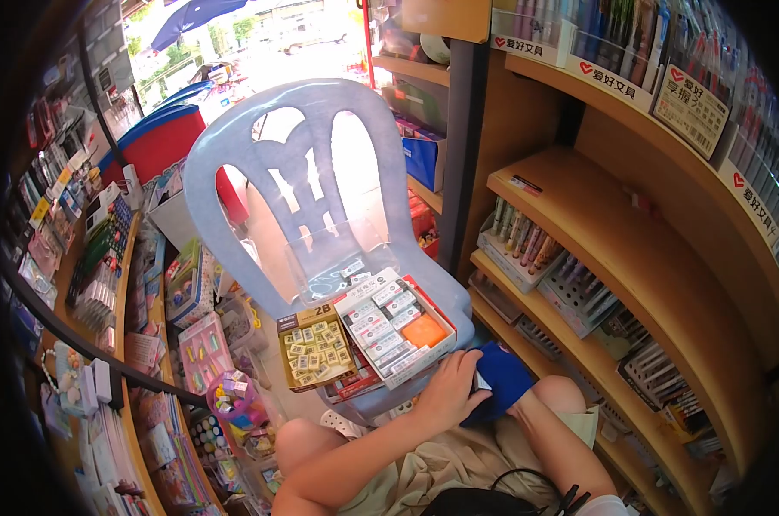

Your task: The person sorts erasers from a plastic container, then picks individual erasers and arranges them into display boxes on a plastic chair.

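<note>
My left hand (pixel 448 389) is closed at the front edge of the chair, its fingertips around a small white-and-dark block (pixel 480 387) that looks like an eraser. A blue cloth (pixel 503 375) covers my right hand, so only the wrist shows and the fingers are hidden; the cloth is bunched against the block. Just beyond my left hand, a white carton (pixel 370 289) holds rows of white-wrapped erasers (pixel 374 330) and an orange block (pixel 424 330). Beside it on the left is a yellow-brown 2B box (pixel 307 313) of small cream erasers (pixel 317 351).
The boxes rest on a pale blue plastic chair (pixel 202 198), with a clear plastic container (pixel 320 258) behind them. Curved wooden shelves (pixel 639 224) with pens stand close on the right. Stationery racks (pixel 135 284) and a purple basket (pixel 250 413) crowd the left.
</note>
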Motion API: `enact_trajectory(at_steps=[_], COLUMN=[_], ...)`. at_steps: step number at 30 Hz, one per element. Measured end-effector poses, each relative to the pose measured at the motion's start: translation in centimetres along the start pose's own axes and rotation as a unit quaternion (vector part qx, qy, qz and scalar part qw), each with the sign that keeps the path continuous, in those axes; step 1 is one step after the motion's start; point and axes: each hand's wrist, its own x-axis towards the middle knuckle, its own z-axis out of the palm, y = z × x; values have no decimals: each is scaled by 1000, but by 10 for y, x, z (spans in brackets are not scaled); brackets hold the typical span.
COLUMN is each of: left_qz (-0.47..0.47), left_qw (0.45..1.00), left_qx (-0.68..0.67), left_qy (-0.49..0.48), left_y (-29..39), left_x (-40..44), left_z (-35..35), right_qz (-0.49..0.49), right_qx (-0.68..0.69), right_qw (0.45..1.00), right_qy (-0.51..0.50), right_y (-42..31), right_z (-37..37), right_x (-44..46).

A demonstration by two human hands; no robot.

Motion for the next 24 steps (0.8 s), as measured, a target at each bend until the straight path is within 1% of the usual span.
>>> enact_trajectory(at_steps=[2,3,4,5,6,9,12,15,16,18,21,22,24], left_qz=[-17,-19,-21,-17,-13,-4,3,-6,-12,-20,-8,0,47], left_qw=[1000,1000,1000,1000,999,998,998,999,1000,1000,1000,999,998], left_qx=[8,10,12,24,35,50,48,28,19,15,27,34,21], left_qy=[0,0,0,-8,-17,-37,-41,-14,0,-5,5,12,40], left_y=[-4,-8,-10,-11,-11,-10,-12,-8,-7,-5,-2,-1,5], left_x=[0,1,1,1,0,-1,-2,-2,-2,-1,0,2,5], left_z=[0,-1,-3,-2,-1,1,5,8,9,9,8,7,2], right_qz=[-56,-120,-193,-295,-385,-400,-324,-335,-314,-269,-205,-216,-238], right_qx=[-185,-310,-423,-553,-660,-645,-697,-574,-548,-493,-614,-576,-496], right_qw=[980,939,879,766,623,616,611,734,764,820,755,779,822], right_qy=[-47,-86,-108,-142,-170,-213,-190,-139,-130,-111,-100,-115,-146], right_y=[12,8,4,-4,-11,-7,10,8,11,15,-3,-6,-11], right_z=[-12,-8,-3,0,5,3,-5,-5,-8,-12,-8,-8,-7], right_x=[10,10,10,8,6,8,12,3,5,9,2,0,-3])
